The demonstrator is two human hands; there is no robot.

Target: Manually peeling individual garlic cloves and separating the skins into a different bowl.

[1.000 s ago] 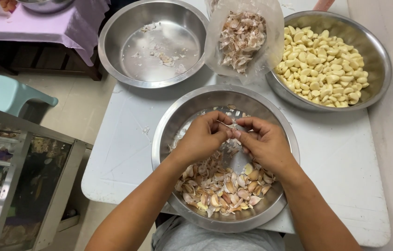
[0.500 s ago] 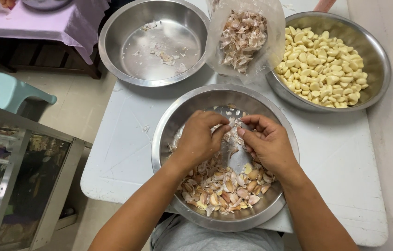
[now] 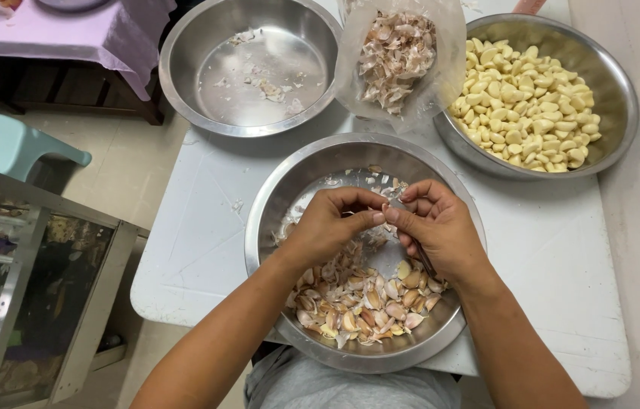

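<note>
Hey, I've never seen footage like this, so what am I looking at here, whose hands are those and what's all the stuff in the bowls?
There is no machine here. The one picture comes from a camera worn on a person's head, looking down at that person's own two bare hands. The left hand and the right hand meet fingertip to fingertip over the near steel bowl, pinching something small; what it is cannot be made out. A thin dark tool seems to lie under the right hand. That bowl holds unpeeled garlic cloves. On the white table stand two more bowls: the right bowl is full of peeled garlic, the far left bowl holds only scraps. Between them stands a clear bag of garlic skins.
</note>
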